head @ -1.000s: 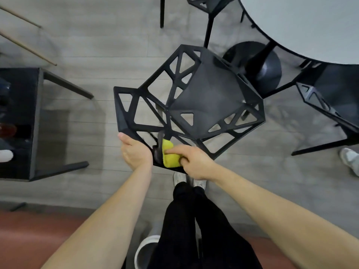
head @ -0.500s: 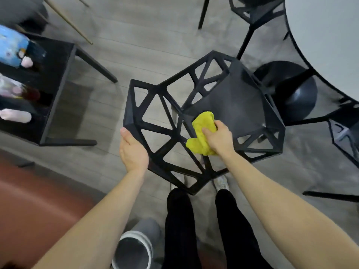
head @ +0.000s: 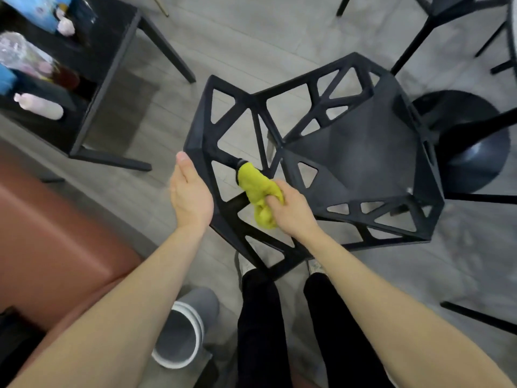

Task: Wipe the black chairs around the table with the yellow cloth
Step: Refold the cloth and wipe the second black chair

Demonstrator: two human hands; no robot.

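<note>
Nearest the camera, the person's two bare forearms reach forward over legs in black trousers point(head: 260, 326). A grey bin point(head: 179, 336) with a white rim stands on the floor just left of the legs, beside a reddish-brown seat point(head: 56, 247) at the left edge.

Left hand point(head: 191, 196): fingers extended, close together, palm laid against the outer left edge of the chair point(head: 355, 163) backrest. The hand rests on the frame; no curl around the bar is visible.

Right hand point(head: 291, 211): fingers curled round a bunched yellow cloth point(head: 257, 189). The cloth is pressed onto a diagonal strut of the backrest lattice, its upper end wrapped over the strut and its lower end gathered in the fist. The two hands are near each other, apart, with one lattice opening between them.

The chair is black, with a solid angular seat and a backrest and sides of open triangular cut-outs. The backrest faces the person; the seat points away.

Beyond the chair, at right, the black round base point(head: 475, 152) of a table stands on the grey plank floor point(head: 251, 35). Legs of a second chair point(head: 447, 12) show at top right. At top left, a black side table point(head: 112, 60) carries a pale bottle point(head: 39, 106) and several blurred items that cannot be identified.
</note>
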